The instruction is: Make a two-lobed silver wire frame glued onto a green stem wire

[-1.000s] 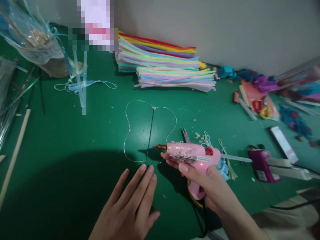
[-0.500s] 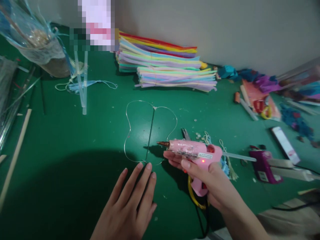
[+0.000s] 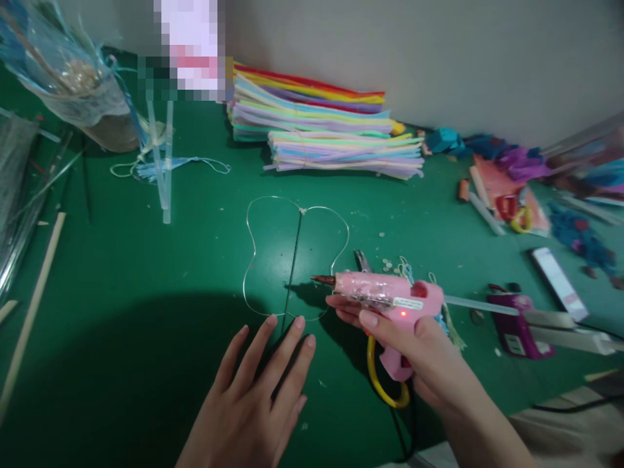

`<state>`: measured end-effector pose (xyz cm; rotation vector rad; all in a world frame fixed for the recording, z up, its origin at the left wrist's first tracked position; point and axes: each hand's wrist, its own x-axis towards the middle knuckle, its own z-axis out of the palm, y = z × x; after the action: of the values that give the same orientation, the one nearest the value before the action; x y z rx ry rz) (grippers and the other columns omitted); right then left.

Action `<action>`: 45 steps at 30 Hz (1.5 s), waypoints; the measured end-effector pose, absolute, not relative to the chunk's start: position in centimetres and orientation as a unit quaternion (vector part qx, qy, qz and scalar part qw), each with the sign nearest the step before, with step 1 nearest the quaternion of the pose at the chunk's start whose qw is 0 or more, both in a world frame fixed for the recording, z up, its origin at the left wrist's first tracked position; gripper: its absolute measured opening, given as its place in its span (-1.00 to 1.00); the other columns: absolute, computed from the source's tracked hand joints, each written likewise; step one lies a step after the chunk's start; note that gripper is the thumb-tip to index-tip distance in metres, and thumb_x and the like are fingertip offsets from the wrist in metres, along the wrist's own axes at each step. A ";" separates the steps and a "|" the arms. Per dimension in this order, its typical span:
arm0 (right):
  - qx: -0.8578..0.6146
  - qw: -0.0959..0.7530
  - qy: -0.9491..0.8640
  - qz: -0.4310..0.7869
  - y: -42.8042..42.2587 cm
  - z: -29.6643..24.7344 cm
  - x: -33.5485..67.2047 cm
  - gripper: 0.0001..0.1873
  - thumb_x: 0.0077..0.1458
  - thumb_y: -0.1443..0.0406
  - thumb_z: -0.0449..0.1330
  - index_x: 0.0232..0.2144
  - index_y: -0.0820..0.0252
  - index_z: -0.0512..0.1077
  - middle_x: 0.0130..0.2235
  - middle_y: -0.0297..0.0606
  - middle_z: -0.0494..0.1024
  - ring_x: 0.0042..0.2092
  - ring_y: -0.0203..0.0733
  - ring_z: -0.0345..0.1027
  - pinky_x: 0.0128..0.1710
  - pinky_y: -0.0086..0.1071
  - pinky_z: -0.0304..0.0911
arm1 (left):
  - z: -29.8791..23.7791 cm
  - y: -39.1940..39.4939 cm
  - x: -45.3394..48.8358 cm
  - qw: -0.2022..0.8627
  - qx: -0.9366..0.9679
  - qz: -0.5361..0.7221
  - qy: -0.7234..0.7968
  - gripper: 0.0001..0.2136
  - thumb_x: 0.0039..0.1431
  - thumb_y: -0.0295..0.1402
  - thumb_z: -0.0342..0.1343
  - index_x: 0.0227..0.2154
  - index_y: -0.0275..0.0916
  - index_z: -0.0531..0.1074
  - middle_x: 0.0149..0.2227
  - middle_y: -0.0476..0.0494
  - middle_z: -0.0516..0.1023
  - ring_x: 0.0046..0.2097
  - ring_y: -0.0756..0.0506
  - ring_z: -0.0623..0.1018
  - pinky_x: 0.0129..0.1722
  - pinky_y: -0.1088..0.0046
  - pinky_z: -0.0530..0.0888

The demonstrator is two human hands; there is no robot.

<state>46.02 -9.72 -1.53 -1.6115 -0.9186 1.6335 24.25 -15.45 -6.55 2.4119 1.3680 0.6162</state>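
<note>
My right hand (image 3: 419, 354) grips a pink hot glue gun (image 3: 390, 299), its red light on and its copper nozzle pointing left, just above the right lobe of a thin wire butterfly-shaped frame (image 3: 251, 250) that lies on the green table (image 3: 146, 273). A dark stick (image 3: 293, 263) runs down the frame's middle. My left hand (image 3: 253, 403) lies flat with fingers stretched out, the fingertips at the frame's lower edge beside the stick's end.
Stacked coloured pipe cleaners (image 3: 322, 127) lie at the back by the wall. Clear glue sticks (image 3: 160, 162) and a wrapped bundle (image 3: 73, 84) sit at the back left, wooden sticks (image 3: 34, 305) along the left. A purple tool (image 3: 517, 322), scissors (image 3: 361, 260), scraps and a phone (image 3: 556, 279) crowd the right.
The glue gun has drifted slightly right and its yellow trigger loop now shows. My left hand's fingers have spread a little near the frame's bottom edge.
</note>
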 end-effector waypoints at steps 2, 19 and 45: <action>-0.633 0.315 -0.349 0.615 -9.8 -1.3 45.9 -0.63 0.04 0.08 0.36 -0.09 0.04 0.58 -0.03 -0.14 0.64 0.04 0.10 0.50 0.09 0.02 0.42 | -6.5 -15.4 24.2 0.149 0.840 0.217 0.475 -0.56 0.30 -0.19 0.08 0.21 -0.12 0.36 0.32 0.04 0.30 0.32 -0.24 0.25 0.37 0.21 -0.07; -0.656 0.261 -0.393 0.589 -9.8 -2.0 45.3 -0.59 0.06 0.03 0.32 -0.07 0.04 0.57 -0.29 -0.20 0.68 -0.19 0.00 0.58 -0.26 -0.22 0.53 | -6.6 -15.4 23.3 0.131 0.835 0.240 0.477 -0.55 0.26 -0.14 0.14 0.14 -0.22 0.43 0.25 -0.19 0.41 0.30 -0.23 0.31 0.37 0.23 0.00; -0.653 0.261 -0.417 0.576 -9.5 -1.8 45.6 -0.60 0.09 0.12 0.31 -0.01 0.03 0.53 -0.31 -0.23 0.67 -0.08 0.04 0.56 -0.22 -0.21 0.53 | -7.0 -15.1 22.1 0.057 0.864 0.170 0.470 -0.45 0.30 -0.19 0.08 0.28 -0.29 0.24 0.34 -0.36 0.22 0.36 -0.34 0.19 0.36 0.14 0.02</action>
<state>45.59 -9.48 -1.79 -1.7689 -1.1280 1.5594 22.07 -15.07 -6.98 2.6211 1.4250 0.5151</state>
